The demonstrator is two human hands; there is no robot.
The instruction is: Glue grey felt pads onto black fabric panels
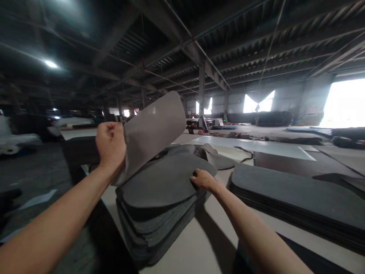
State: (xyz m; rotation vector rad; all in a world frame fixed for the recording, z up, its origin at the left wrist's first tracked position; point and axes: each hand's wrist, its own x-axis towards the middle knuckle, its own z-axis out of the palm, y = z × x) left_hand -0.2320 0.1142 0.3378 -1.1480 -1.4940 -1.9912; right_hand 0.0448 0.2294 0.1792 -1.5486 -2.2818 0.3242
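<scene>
My left hand [111,142] is closed on the edge of a grey-brown sheet [156,127] with rounded corners, raised and tilted above the left side of a stack. That stack [159,220] is made of dark grey sheets with rounded ends, piled somewhat unevenly on a pale table [188,249]. At the right edge of its top sheet [165,180], my right hand [203,179] rests with curled fingers; the fingertips meet the sheet's edge.
A second, neater stack of dark sheets [296,190] lies to the right. Behind the near stack are loose curled pieces [218,158] and a pale glossy sheet [256,146]. Beyond the table's left side is the floor [42,163].
</scene>
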